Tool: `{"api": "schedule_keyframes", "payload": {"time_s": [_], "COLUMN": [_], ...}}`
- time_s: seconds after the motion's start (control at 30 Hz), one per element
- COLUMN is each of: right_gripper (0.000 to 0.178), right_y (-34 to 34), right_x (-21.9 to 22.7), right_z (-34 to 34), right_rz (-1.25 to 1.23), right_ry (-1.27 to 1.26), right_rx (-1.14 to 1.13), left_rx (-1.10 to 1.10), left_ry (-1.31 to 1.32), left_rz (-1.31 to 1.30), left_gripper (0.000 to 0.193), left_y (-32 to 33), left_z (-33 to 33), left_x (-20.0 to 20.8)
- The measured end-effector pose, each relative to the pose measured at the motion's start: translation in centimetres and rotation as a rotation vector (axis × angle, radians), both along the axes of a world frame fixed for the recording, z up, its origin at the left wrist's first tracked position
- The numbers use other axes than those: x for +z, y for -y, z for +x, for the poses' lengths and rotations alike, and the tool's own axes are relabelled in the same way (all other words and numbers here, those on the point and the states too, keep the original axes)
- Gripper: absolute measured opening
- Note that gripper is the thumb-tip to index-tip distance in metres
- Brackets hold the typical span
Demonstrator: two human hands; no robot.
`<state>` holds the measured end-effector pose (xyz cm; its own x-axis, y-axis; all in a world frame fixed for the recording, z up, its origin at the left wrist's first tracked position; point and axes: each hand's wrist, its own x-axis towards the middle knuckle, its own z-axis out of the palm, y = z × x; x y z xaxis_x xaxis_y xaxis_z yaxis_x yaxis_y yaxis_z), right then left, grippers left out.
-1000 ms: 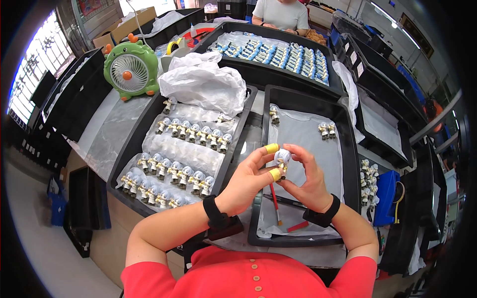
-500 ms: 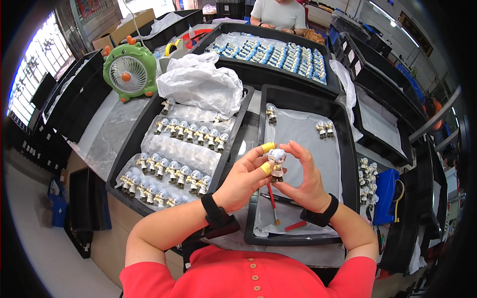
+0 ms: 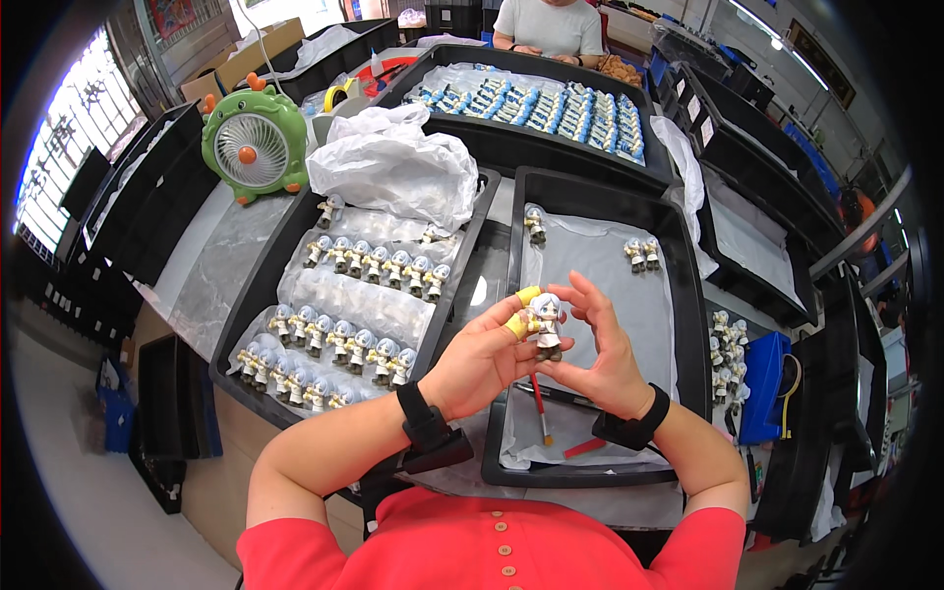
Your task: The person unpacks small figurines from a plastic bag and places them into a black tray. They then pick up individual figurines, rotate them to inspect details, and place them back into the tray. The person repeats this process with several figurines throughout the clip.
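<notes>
Between my two hands stands a small figurine [image 3: 549,324] with pale silver hair, a white outfit and dark boots, held upright over the right-hand tray [image 3: 610,480]. My left hand [image 3: 482,359], with yellow wraps on two fingertips, pinches it from its left side. Curved around the other side, my right hand [image 3: 612,364] has its thumb at the boots and its fingers near the head. Below them a red-handled brush [image 3: 541,408] lies in the tray beside a red strip [image 3: 585,448]. Similar figurines [image 3: 642,256] stand farther back in that tray.
A black tray [image 3: 228,364] at left holds rows of similar figurines and crumpled white wrapping [image 3: 393,167]. A green fan [image 3: 254,147] stands behind it. At the back, another tray [image 3: 551,147] holds many blue-and-white pieces; a person [image 3: 551,29] sits beyond. A blue bin [image 3: 765,393] is at right.
The figurine has turned so its front faces me more. My right fingers have loosened and spread slightly away from its head. Both hands stay over the same tray.
</notes>
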<state>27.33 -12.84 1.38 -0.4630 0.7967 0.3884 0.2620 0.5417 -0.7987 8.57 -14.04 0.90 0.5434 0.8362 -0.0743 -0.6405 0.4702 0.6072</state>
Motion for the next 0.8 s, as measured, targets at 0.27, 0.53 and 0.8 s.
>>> {"api": "schedule_keyframes", "payload": {"time_s": [0.27,0.53,0.8], "right_gripper": [0.089,0.090,0.081], "right_y": [-0.2,-0.2,0.6], "right_x": [-0.5,-0.8,0.4], "right_z": [0.0,0.2,-0.5], "right_rz": [-0.096,-0.196,0.310], "right_ry": [-0.052,-0.066,0.202], "right_rx": [0.038,0.060,-0.072], "left_rx": [-0.015,0.027,0.218], "left_ry": [0.022,-0.032,-0.452], "left_rz": [-0.011,-0.028,0.157], "left_gripper": [0.040,0.042,0.041], "left_y": [0.0,0.1,0.9], "left_z": [0.1,0.0,0.2], "left_x": [0.3,0.2,0.0]}}
